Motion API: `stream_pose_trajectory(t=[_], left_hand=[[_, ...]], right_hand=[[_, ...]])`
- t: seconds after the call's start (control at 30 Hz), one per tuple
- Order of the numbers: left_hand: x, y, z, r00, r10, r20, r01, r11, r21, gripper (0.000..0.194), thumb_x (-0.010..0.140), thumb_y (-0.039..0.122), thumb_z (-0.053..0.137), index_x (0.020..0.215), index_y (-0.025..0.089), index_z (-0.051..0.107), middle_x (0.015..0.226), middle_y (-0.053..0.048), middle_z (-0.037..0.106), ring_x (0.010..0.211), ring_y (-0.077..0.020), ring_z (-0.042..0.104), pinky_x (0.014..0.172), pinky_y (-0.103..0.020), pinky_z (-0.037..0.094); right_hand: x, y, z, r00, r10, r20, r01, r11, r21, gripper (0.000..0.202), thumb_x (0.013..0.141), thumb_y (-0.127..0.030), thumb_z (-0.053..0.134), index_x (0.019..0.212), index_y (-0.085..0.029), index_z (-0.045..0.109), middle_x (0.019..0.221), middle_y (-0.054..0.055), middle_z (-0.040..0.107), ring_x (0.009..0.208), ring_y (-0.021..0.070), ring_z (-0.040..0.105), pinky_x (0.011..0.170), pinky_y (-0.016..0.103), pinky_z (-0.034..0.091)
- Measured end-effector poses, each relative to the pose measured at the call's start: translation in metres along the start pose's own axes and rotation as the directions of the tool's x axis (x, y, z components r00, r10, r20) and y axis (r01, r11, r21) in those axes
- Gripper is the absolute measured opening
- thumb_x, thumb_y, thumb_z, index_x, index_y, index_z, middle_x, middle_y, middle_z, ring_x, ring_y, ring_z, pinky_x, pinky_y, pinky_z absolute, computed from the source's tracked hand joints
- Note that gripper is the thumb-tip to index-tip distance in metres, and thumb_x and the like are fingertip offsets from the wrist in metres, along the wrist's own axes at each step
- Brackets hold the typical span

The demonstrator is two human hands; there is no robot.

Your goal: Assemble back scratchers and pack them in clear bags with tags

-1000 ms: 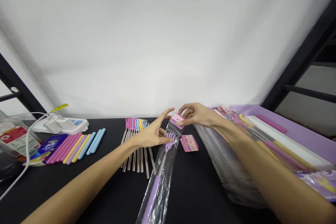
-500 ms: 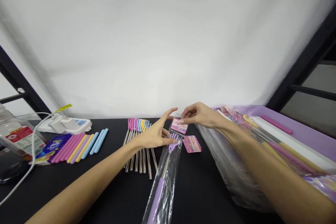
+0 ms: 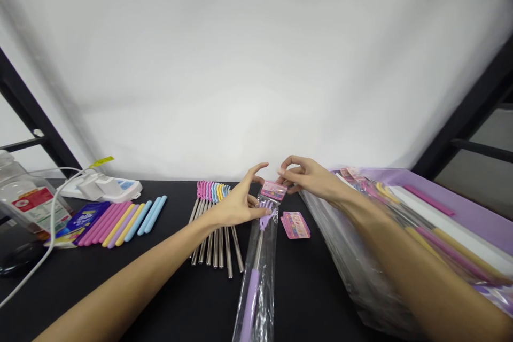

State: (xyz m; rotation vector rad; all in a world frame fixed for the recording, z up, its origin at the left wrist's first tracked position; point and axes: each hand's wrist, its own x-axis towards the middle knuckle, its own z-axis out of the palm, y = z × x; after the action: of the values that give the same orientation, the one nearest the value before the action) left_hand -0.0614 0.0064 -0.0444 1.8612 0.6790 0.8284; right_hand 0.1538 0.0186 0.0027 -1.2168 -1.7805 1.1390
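Note:
A purple back scratcher [image 3: 251, 296] with a claw head and metal rod lies inside a clear plastic bag [image 3: 269, 256] on the black table. My left hand [image 3: 232, 207] grips the upper end of the bag, thumb over the claw head and index finger raised. A small pink printed card [image 3: 274, 191] sits at the bag's top, above the claw. My right hand [image 3: 310, 177] is closed at the card's upper right corner, its fingertips partly hidden behind it. Just right of the bag lies a small stack of pink cards [image 3: 295, 225].
Back scratcher rods [image 3: 216, 246] with coloured claws lie in a row left of the bag. Farther left are coloured handles [image 3: 120, 222], a power strip [image 3: 126, 189] and a plastic jar [image 3: 36, 206]. A purple bin [image 3: 473, 208] with bagged back scratchers stands at right.
My right hand has shifted slightly up and right, its fingers moving from the card's face to its corner. The card looks more tilted. My left hand keeps its place on the bag.

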Motion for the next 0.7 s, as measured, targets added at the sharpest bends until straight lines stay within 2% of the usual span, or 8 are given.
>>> stream_pose_trajectory(t=[0.1, 0.23, 0.37, 0.47, 0.5, 0.57, 0.63, 0.7], left_hand=[[0.000, 0.001, 0.000, 1.000, 0.006, -0.010, -0.006, 1.000, -0.012, 0.093, 0.075, 0.017, 0.070, 0.146, 0.045, 0.015, 0.129, -0.010, 0.038, 0.053, 0.0010, 0.049, 0.049, -0.020, 0.039], [0.000, 0.003, 0.002, 1.000, 0.015, -0.005, -0.016, 0.999, -0.036, 0.094, 0.073, 0.017, 0.070, 0.146, 0.044, 0.016, 0.128, -0.010, 0.039, 0.054, -0.0003, 0.051, 0.048, -0.020, 0.039], [0.001, 0.004, 0.006, 0.999, 0.022, -0.032, -0.023, 0.999, -0.046, 0.092, 0.073, 0.017, 0.071, 0.144, 0.045, 0.020, 0.128, -0.009, 0.040, 0.053, 0.0004, 0.050, 0.047, -0.020, 0.040], [0.003, 0.006, 0.009, 0.995, 0.036, -0.091, -0.043, 0.996, -0.078, 0.088, 0.073, 0.019, 0.072, 0.142, 0.043, 0.023, 0.125, -0.007, 0.040, 0.052, 0.0017, 0.048, 0.049, -0.021, 0.044], [0.004, 0.008, 0.011, 0.993, 0.039, -0.115, -0.049, 0.995, -0.089, 0.087, 0.073, 0.020, 0.072, 0.142, 0.042, 0.023, 0.124, -0.007, 0.039, 0.053, 0.0016, 0.049, 0.050, -0.021, 0.045], [0.006, 0.012, 0.013, 0.987, 0.042, -0.158, -0.059, 0.993, -0.105, 0.086, 0.073, 0.022, 0.073, 0.140, 0.041, 0.024, 0.123, -0.006, 0.039, 0.054, 0.0006, 0.051, 0.051, -0.022, 0.045], [0.009, 0.017, 0.015, 0.977, 0.055, -0.204, -0.079, 0.991, -0.112, 0.083, 0.073, 0.023, 0.074, 0.138, 0.041, 0.026, 0.122, -0.006, 0.039, 0.057, -0.0008, 0.053, 0.052, -0.021, 0.045], [0.014, 0.022, 0.017, 0.961, 0.074, -0.265, -0.103, 0.990, -0.098, 0.079, 0.073, 0.023, 0.073, 0.136, 0.041, 0.028, 0.121, -0.004, 0.039, 0.058, -0.0016, 0.054, 0.051, -0.020, 0.044]], right_hand=[[0.000, 0.000, -0.002, 0.996, -0.070, 0.052, 0.075, 0.993, -0.087, 0.028, 0.074, -0.035, 0.073, 0.088, -0.019, 0.054, 0.075, 0.002, 0.069, 0.070, 0.0161, 0.063, 0.069, 0.031, 0.051], [-0.002, -0.003, 0.000, 0.994, -0.090, 0.067, 0.100, 0.982, -0.161, 0.025, 0.072, -0.028, 0.072, 0.089, -0.019, 0.056, 0.076, 0.003, 0.070, 0.072, 0.0171, 0.063, 0.071, 0.031, 0.049], [-0.005, -0.010, 0.001, 0.985, -0.152, 0.078, 0.166, 0.961, -0.220, 0.023, 0.069, -0.026, 0.072, 0.082, -0.019, 0.054, 0.069, 0.000, 0.065, 0.068, 0.0163, 0.061, 0.068, 0.030, 0.049], [-0.008, -0.014, 0.000, 0.979, -0.199, 0.044, 0.203, 0.950, -0.238, 0.028, 0.068, -0.029, 0.075, 0.079, -0.020, 0.050, 0.073, -0.001, 0.062, 0.069, 0.0156, 0.061, 0.068, 0.030, 0.050], [-0.009, -0.015, -0.001, 0.984, -0.179, 0.016, 0.178, 0.958, -0.224, 0.033, 0.068, -0.031, 0.076, 0.080, -0.020, 0.048, 0.076, 0.000, 0.062, 0.071, 0.0159, 0.062, 0.068, 0.031, 0.052], [-0.014, -0.017, 0.000, 0.999, -0.049, -0.019, 0.045, 0.988, -0.145, 0.042, 0.066, -0.038, 0.079, 0.081, -0.021, 0.045, 0.082, 0.002, 0.061, 0.073, 0.0172, 0.063, 0.068, 0.033, 0.055], [-0.023, -0.018, 0.002, 0.992, 0.128, 0.010, -0.127, 0.992, -0.027, 0.045, 0.067, -0.043, 0.079, 0.081, -0.021, 0.042, 0.083, 0.002, 0.060, 0.075, 0.0183, 0.065, 0.069, 0.037, 0.058], [-0.033, -0.019, 0.005, 0.974, 0.215, 0.071, -0.221, 0.971, 0.088, 0.046, 0.068, -0.044, 0.079, 0.081, -0.021, 0.041, 0.081, 0.002, 0.058, 0.076, 0.0183, 0.065, 0.072, 0.039, 0.059]])
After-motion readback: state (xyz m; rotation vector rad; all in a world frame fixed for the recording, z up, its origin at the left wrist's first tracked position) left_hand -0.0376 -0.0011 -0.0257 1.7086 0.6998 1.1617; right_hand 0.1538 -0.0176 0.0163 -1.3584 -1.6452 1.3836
